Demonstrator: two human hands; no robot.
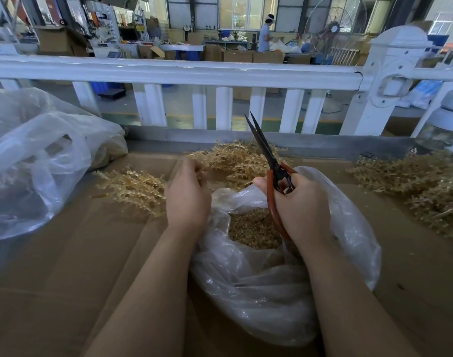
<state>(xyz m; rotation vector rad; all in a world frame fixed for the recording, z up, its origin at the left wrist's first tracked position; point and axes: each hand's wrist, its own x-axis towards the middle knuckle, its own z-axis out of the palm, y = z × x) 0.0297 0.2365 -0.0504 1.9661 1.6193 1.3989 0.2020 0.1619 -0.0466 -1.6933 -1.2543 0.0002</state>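
Within right hand [301, 204], red-handled black scissors [275, 168]

Left fingertips [200, 173] blurred, big bag [40, 163] — cropped left

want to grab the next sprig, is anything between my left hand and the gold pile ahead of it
Nothing visible does. The left hand is at the near edge of the gold sprig pile; the open bag and the scissors in the right hand are to its right.
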